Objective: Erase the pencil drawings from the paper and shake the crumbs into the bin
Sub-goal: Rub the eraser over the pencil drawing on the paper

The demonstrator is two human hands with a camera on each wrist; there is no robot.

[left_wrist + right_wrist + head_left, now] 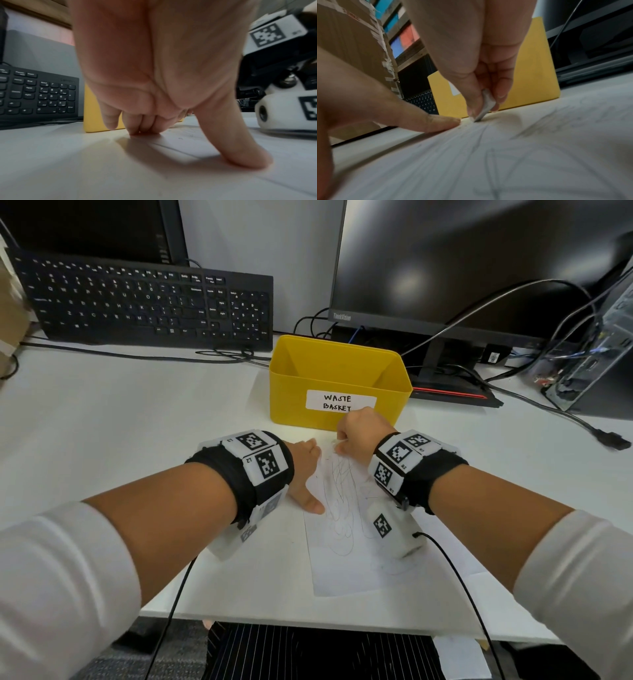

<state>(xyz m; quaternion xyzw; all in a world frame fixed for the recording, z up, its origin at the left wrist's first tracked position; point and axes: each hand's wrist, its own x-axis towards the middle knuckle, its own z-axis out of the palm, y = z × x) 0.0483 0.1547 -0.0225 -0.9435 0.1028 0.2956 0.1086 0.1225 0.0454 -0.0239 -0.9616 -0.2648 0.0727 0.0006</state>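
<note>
The sheet of paper [346, 556] is laid flat on the white desk [137, 419], just near of the yellow bin [339, 378], which is labelled "WASTE BASKET". Grey pencil scribbles [342, 484] are spread over the sheet's far half. The paper is pinned down at its left edge by the left hand [303, 474]: in the left wrist view the thumb [240, 148] is planted straight on the sheet and the fingertips [142, 128] are pressed down further off, nothing being gripped.

At the paper's far edge, a white eraser [485, 105] is pinched between the thumb and fingers of the right hand [359, 433], its lower corner set on the sheet right beside the left index finger [436, 124]. From the head view the eraser cannot be seen at all, being hidden under the knuckles. The near right part of the sheet is covered by the wrist camera housing [390, 525]. Crumbs cannot be made out; the wrist views are blurred.

A black keyboard [147, 302] is propped far left, and a ThinkVision monitor [462, 261] is cut off far right.
</note>
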